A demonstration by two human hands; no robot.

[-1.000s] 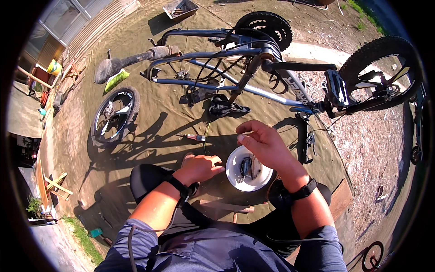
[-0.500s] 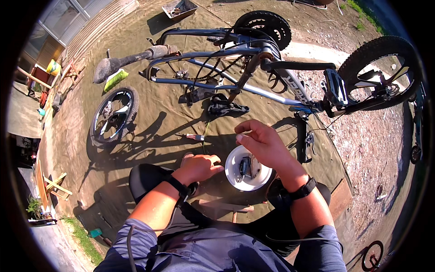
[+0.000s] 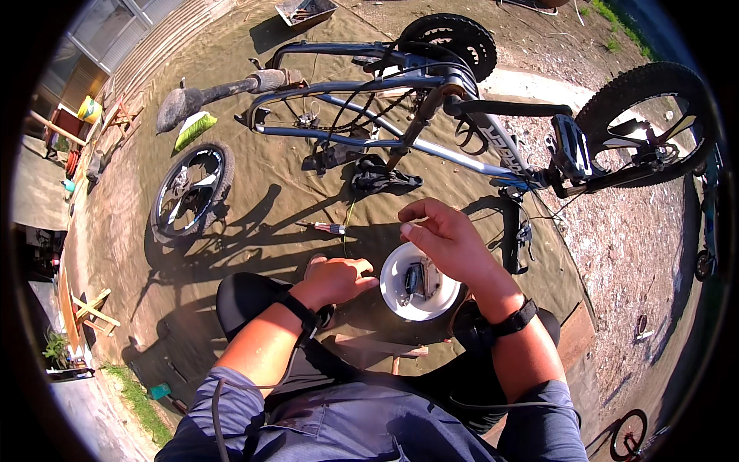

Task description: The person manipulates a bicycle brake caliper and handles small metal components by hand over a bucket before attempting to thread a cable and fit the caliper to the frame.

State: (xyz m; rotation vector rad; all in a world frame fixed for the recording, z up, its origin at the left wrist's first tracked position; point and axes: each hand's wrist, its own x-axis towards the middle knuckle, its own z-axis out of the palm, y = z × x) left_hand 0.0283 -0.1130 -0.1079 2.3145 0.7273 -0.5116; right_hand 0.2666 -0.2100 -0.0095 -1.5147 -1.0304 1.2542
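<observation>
My right hand hovers over the far right rim of a white bowl. Its fingers are bent and the thumb tip is close to the forefinger; anything small between them cannot be made out. In the bowl lie a dark bicycle pedal and other small parts. Left of the bowl, my left hand is held loosely, thumb apart from the bent fingers, with nothing visible in it. Beyond both hands an upside-down bicycle frame rests on its black saddle.
A detached wheel lies left on the tarp. A tube lies ahead of my left hand. Farther off are a long-handled mallet-like tool, a green-and-white bag and a metal tray. A small wooden stool stands between my knees.
My left hand has shifted very slightly left, and the whole view has moved a little. The right hand keeps its pose above the bowl.
</observation>
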